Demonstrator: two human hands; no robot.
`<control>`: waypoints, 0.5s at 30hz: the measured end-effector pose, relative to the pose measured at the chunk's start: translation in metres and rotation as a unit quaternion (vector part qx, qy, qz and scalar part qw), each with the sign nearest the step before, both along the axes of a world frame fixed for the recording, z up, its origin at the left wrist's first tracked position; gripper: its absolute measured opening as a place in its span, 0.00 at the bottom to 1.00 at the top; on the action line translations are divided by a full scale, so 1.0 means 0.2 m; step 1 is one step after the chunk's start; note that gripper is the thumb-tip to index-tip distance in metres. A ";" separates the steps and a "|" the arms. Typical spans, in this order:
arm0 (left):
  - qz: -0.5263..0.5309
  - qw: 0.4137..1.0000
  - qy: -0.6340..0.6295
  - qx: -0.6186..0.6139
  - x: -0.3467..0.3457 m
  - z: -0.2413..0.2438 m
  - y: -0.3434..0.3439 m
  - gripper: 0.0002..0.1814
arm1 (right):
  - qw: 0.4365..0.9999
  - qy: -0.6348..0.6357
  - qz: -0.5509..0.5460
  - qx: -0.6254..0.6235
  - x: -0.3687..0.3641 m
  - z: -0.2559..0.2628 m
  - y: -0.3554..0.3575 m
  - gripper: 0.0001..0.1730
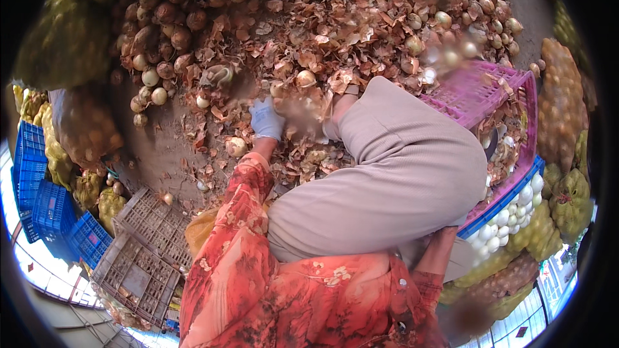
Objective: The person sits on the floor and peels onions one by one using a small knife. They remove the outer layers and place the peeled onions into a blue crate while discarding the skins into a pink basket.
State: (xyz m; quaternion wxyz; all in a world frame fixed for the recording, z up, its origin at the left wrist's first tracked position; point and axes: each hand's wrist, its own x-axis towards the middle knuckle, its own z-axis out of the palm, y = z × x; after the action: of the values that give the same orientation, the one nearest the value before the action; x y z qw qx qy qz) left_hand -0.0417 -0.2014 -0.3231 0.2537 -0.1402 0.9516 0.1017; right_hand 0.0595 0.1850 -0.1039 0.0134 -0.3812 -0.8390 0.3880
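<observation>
My left hand [267,118] wears a pale blue-white glove and reaches down to the loose onion skins on the ground. Whether its fingers close on anything does not show. An unpeeled onion [305,79] lies beyond it to the right, and another onion [236,147] rests left of the wrist. Dry onion skins [338,29] spread thickly in front of me. My right hand is out of view; the right forearm [437,251] passes down behind my bent leg. Beside my knee stands a pink plastic crate [528,106] with skins and a dark curved blade [492,144] in it.
A large heap of onions [181,38] lies at the upper left. Peeled white onions [503,227] fill a blue-rimmed crate at the right. Full mesh sacks [561,101] stand on both sides. Blue crates [51,203] and brown crates [138,270] are at the lower left.
</observation>
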 end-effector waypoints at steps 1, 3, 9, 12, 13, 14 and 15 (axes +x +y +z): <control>0.001 0.999 0.018 0.039 -0.06 0.01 -0.03 0.26 | 1.000 0.007 -0.006 0.008 0.00 0.01 0.00 0.14; 0.047 0.993 0.050 0.100 -0.10 -0.12 -0.18 0.25 | 0.997 0.042 -0.049 -0.031 -0.02 0.06 -0.04 0.13; 0.072 0.980 0.066 0.174 -0.11 -0.07 -0.35 0.36 | 0.990 0.051 -0.110 -0.067 -0.01 0.04 -0.05 0.11; -0.015 0.984 0.095 0.153 -0.22 -0.04 -0.17 0.45 | 0.996 0.062 -0.055 -0.046 0.01 0.06 -0.05 0.11; -0.036 0.986 0.099 0.129 -0.24 -0.08 -0.14 0.43 | 0.995 0.063 -0.054 -0.050 -0.01 0.08 -0.07 0.10; -0.029 0.993 0.078 0.088 -0.25 -0.03 -0.09 0.41 | 0.995 0.062 -0.051 -0.055 -0.03 0.09 -0.08 0.10; -0.021 0.997 0.057 0.048 -0.27 0.04 -0.04 0.39 | 0.995 0.063 -0.045 -0.055 -0.02 0.06 -0.07 0.10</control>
State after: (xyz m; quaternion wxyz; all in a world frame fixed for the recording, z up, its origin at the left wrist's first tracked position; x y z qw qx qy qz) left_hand -0.0960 -0.2085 -0.3160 0.2072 -0.1018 0.9614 0.1497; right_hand 0.0558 0.1718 -0.0915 0.0629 -0.3937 -0.7956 0.4562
